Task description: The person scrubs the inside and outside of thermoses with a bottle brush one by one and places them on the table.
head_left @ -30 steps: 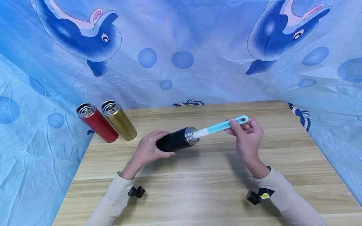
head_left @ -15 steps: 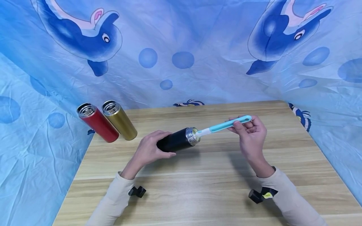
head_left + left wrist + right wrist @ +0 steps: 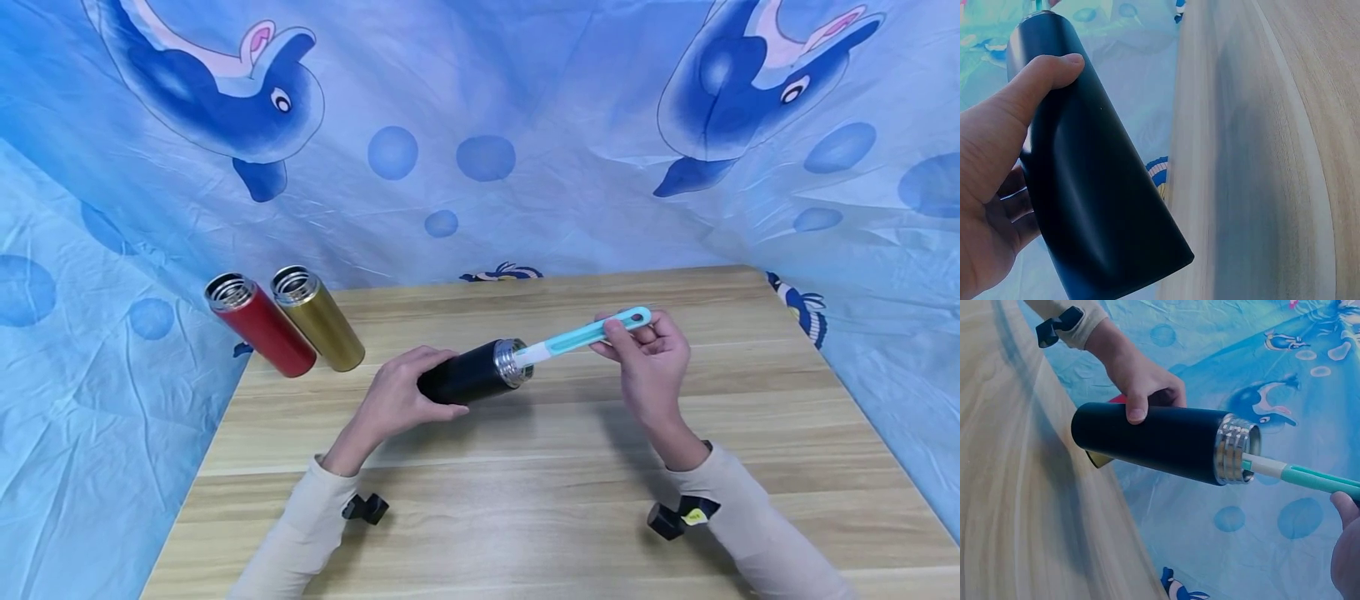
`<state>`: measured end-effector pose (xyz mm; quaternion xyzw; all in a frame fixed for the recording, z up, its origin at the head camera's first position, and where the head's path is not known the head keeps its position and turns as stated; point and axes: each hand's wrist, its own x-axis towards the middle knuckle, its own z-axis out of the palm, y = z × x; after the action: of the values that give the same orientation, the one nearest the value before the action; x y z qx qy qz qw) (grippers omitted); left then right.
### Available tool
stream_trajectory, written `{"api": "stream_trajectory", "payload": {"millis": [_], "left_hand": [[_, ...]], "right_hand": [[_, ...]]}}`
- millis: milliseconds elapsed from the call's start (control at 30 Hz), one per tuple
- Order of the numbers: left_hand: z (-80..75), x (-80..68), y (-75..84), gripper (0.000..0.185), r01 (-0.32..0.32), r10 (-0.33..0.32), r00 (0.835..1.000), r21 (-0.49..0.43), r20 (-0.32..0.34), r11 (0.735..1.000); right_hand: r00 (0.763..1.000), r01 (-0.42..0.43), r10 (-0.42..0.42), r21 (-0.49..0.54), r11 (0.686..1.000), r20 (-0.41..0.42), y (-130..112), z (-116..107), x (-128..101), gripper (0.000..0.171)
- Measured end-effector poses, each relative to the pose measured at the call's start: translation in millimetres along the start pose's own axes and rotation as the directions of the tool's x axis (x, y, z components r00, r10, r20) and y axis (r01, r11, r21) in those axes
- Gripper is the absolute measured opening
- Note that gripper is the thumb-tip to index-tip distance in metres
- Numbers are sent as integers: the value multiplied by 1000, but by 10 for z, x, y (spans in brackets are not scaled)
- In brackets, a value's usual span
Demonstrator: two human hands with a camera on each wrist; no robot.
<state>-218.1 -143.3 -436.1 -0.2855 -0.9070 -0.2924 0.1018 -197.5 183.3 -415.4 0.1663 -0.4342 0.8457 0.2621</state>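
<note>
My left hand point(image 3: 401, 392) grips a black vacuum flask point(image 3: 468, 372), thumb on one side and fingers round the other. The flask is tilted, held above the table, its bare steel threaded mouth point(image 3: 1235, 450) facing right. My right hand point(image 3: 652, 362) pinches the teal handle of a bottle brush point(image 3: 581, 337) near its holed end, between thumb and fingers. The brush's white neck enters the flask's mouth; its head is hidden inside. In the left wrist view, the left thumb lies along the flask's dark side point(image 3: 1097, 187).
A red flask point(image 3: 262, 329) and a gold flask point(image 3: 322, 321) stand uncapped side by side at the table's back left. The wooden table point(image 3: 510, 517) ends at a blue curtain point(image 3: 555, 225) with dolphin prints behind and at the sides.
The right hand drew the bottle brush slightly out to the right, then pushed it back left, deeper into the black flask. The left hand and flask have stayed nearly still.
</note>
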Motion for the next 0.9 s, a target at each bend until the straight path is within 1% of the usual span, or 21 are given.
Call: {"api": "stream_trajectory", "payload": {"millis": [167,267,367,500,633,733,900], "left_hand": [[6,5,-8,72,-5,5,1000,1,-3,1000],[2,1,-13,72,-6,6,1000,2,-4,1000],[-2,-2,-14,72,-5,5,1000,-3,-2,1000],[-8,-3,-6,72,1,-1,1000,-12,3,1000],[-14,-1,4,72,8,-7,1000,-20,18,1000],[-16,0,4,72,14,-14,1000,-24,27,1000],[-17,0,5,73,21,-20,999,-27,29,999]], "right_hand": [[998,-42,37,-82,996,-59,36,37,-29,12],[997,-60,53,-119,991,-64,43,56,-44,12],[996,-78,72,-109,991,-54,50,73,-57,12],[995,-96,95,-104,990,-10,45,91,-74,12],[993,-97,105,-139,985,50,16,95,-83,11],[991,-80,96,-155,985,92,-16,89,-73,11],[987,-34,56,-143,989,150,-66,69,-37,10]]}}
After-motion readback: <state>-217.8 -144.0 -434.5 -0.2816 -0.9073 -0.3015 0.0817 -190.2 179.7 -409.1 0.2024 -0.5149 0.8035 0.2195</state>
